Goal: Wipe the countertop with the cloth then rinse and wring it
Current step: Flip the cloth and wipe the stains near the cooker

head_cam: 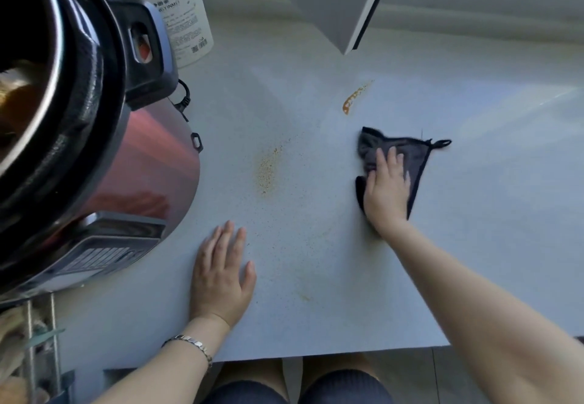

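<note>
Countertop (316,182): cloth (410,157) loop points right.

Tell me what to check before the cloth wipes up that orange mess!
1. Cloth under the right hand: ok, palm presses it flat on the countertop.
2. Orange streak reachable: ok, just beyond the cloth, nothing between.
3. Speckled patch cleaned: not ok, crumbs show near the cooker.
4. Left hand out of the wiping path: ok, flat near the front edge.
5. Spray bottle clear of the sweep: ok, back by the wall.
6. Cloth damp enough: cannot tell.
</note>
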Demonstrator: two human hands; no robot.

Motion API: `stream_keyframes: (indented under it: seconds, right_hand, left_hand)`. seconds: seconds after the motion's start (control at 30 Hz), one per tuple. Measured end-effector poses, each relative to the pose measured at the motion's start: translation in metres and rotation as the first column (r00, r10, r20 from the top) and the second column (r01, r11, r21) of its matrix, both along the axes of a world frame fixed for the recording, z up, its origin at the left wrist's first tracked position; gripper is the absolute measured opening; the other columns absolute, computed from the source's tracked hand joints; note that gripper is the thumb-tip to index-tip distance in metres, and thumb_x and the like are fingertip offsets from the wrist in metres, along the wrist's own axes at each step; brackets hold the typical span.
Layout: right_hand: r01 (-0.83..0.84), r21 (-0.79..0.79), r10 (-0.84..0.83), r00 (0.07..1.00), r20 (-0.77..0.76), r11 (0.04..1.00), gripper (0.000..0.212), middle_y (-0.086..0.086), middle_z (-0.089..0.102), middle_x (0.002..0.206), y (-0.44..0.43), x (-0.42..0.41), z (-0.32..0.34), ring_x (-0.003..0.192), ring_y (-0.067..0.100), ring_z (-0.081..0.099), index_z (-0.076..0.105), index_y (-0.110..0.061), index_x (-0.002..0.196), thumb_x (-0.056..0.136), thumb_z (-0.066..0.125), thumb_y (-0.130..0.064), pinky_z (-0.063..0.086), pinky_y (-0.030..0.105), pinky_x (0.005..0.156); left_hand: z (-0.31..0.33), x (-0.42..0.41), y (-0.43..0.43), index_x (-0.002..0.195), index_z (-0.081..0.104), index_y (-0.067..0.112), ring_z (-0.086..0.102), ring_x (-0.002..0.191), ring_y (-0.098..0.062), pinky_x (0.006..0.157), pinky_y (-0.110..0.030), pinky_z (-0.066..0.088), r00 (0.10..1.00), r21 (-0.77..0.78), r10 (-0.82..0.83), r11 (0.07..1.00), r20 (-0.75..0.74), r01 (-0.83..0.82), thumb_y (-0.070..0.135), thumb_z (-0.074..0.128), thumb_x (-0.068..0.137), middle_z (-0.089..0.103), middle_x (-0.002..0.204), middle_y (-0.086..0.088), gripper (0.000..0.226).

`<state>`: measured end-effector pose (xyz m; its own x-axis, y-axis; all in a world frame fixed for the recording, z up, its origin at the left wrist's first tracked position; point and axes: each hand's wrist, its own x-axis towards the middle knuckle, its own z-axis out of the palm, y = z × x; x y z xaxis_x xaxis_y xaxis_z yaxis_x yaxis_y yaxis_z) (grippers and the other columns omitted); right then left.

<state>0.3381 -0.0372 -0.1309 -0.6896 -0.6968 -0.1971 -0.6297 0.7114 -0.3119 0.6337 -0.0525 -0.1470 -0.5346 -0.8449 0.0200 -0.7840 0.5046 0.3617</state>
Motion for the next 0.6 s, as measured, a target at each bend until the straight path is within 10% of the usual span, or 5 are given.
stream_keyframes:
  seconds: [0.2,0.37,0.5,0.6]
  right_hand:
    - [-0.331,-0.157,0.363,0.894,0.263,0.930,0.047,-0.002,0.030,0.148,0.066,0.058,0.032,0.138,0.011,0.019,0.044,-0.019,0.133,0.088,0.042,-0.031,0.014,0.028,0.113]
    - [0.287,-0.100,-0.241,0.915,0.324,0.953,0.042,0.013,0.055,0.114,0.081,0.016,0.058,0.108,0.026,0.053,0.048,-0.006,0.124,0.086,0.058,-0.020,0.038,0.028,0.092]
    - [0.292,0.095,-0.302,0.840,0.451,0.952,0.050,0.003,0.060,0.083,0.071,0.026,0.053,0.090,0.023,0.058,0.047,-0.007,0.123,0.080,0.066,-0.023,0.040,0.028,0.080]
    - [0.235,0.052,-0.232,0.857,0.461,0.971,0.008,-0.002,0.049,0.061,0.069,0.030,0.049,0.067,0.020,0.050,0.059,-0.011,0.080,0.076,0.065,-0.014,0.036,0.021,0.055]
  left_hand:
    - [0.007,-0.001,0.001,0.126,0.045,0.005,0.034,0.122,-0.030,0.109,-0.035,0.017,1.000,0.037,0.007,0.999,0.009,-0.008,0.030,0.038,0.080,0.052,0.129,-0.024,0.052]
    - [0.043,-0.051,0.001,0.086,0.066,0.005,0.054,0.092,-0.032,0.077,-0.036,0.042,0.986,0.232,0.142,0.966,-0.087,-0.118,0.020,0.046,0.081,0.064,0.092,-0.015,0.025]
    - [0.061,-0.128,0.006,0.093,0.066,0.006,0.058,0.099,-0.030,0.083,-0.034,0.047,0.966,0.621,0.258,0.754,0.019,-0.213,0.045,0.059,0.082,0.066,0.100,-0.013,0.041]
    - [0.062,-0.162,0.006,0.074,0.060,0.008,0.060,0.094,-0.033,0.078,-0.035,0.048,0.946,0.697,0.321,0.667,0.049,-0.262,0.047,0.061,0.079,0.067,0.098,-0.017,0.039]
